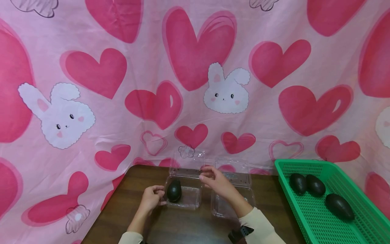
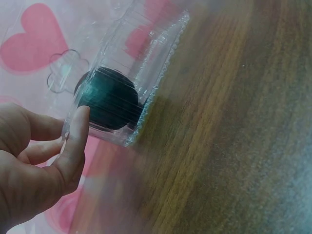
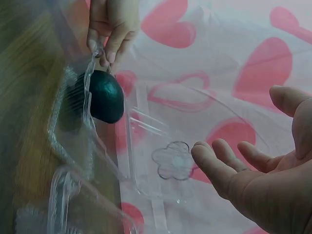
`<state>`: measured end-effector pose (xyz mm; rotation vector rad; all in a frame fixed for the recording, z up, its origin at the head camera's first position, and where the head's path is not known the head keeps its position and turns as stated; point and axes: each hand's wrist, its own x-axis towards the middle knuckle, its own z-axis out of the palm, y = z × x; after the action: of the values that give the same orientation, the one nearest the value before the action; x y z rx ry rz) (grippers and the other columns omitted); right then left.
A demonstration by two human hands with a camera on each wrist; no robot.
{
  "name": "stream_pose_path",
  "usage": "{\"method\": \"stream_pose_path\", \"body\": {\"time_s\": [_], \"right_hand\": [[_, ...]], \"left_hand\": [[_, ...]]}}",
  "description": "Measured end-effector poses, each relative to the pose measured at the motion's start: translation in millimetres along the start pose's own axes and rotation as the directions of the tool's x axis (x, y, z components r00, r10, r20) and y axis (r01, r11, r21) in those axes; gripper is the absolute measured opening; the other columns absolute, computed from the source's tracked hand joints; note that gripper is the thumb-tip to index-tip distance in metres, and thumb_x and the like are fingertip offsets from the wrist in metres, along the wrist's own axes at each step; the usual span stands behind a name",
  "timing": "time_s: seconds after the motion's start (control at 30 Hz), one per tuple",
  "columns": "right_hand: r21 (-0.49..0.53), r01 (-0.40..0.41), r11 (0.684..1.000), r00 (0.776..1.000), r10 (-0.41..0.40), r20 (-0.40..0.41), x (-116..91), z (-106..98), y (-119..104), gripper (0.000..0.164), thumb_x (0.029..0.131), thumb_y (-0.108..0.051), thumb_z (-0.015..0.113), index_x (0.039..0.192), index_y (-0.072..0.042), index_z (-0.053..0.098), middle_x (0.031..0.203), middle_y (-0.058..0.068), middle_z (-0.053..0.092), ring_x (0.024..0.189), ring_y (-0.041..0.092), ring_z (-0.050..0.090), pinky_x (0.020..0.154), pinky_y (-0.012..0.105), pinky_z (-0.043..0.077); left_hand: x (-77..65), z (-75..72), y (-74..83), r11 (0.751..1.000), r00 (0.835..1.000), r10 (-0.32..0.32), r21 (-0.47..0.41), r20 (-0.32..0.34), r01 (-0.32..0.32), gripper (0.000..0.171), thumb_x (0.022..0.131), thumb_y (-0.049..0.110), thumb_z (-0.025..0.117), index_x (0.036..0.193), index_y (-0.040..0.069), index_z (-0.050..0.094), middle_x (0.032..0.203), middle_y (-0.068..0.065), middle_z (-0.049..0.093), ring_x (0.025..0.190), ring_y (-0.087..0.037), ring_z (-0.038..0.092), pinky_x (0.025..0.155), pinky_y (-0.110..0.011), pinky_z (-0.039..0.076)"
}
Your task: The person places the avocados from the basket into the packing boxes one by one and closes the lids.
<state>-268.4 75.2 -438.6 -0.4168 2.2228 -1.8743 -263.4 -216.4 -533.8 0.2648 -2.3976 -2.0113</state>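
A dark avocado point(image 1: 174, 190) sits in the left part of an open clear plastic clamshell box point(image 1: 192, 197), whose lid point(image 1: 186, 166) stands raised at the back. My left hand point(image 1: 151, 198) is at the box's left side; in the left wrist view its thumb and fingers point(image 2: 78, 134) pinch the clear rim. My right hand point(image 1: 217, 181) hovers near the lid's right edge, its fingers spread and loosely bent. The right wrist view shows this hand point(image 3: 258, 185) holding nothing, with the lid beyond the fingertips.
A second open clear box point(image 1: 220, 206) stands to the right, partly behind my right forearm. Further right, a green plastic basket point(image 1: 320, 234) holds three dark avocados point(image 1: 339, 206). A pink cloth point(image 1: 195, 115) with hearts and rabbits hangs behind the brown wooden table point(image 1: 122, 210).
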Motion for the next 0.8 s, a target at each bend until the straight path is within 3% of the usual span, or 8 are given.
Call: {"method": "stream_pose_path", "body": {"time_s": [0.3,0.53,0.8], "right_hand": [[-0.13,0.072,0.989,0.992,-0.085,-0.091,-25.1,-28.6,9.5,0.049,0.091,-0.023,0.067,0.131,-0.003,0.049,0.123,0.02,0.06,0.106,0.03,0.064,0.087,0.037,0.058],[-0.132,0.064,0.989,0.984,-0.085,-0.158,-45.1,-47.8,13.6,0.048,0.088,-0.025,0.07,0.131,-0.009,0.053,0.125,0.017,0.06,0.112,0.028,0.063,0.09,0.034,0.057],[-0.095,0.146,0.985,0.967,-0.162,-0.196,-74.0,-71.4,16.3,0.046,0.092,-0.02,0.065,0.132,-0.005,0.049,0.132,0.016,0.056,0.121,0.033,0.057,0.093,0.025,0.055]], "left_hand": [[-1.8,1.0,0.9,1.0,1.0,-0.005,0.013,0.002,0.005,0.028,0.091,-0.008,0.054,0.119,-0.014,0.056,0.093,-0.022,0.057,0.079,-0.027,0.062,0.064,-0.041,0.062],[-3.4,0.6,2.2,1.0,1.0,-0.005,0.026,0.006,0.005,0.029,0.092,-0.007,0.054,0.12,-0.014,0.056,0.093,-0.022,0.057,0.078,-0.026,0.062,0.065,-0.041,0.062],[-1.2,-0.1,0.3,1.0,1.0,0.0,0.027,0.014,0.0,0.029,0.092,-0.007,0.054,0.12,-0.014,0.055,0.093,-0.022,0.057,0.079,-0.026,0.062,0.065,-0.04,0.062]]}}
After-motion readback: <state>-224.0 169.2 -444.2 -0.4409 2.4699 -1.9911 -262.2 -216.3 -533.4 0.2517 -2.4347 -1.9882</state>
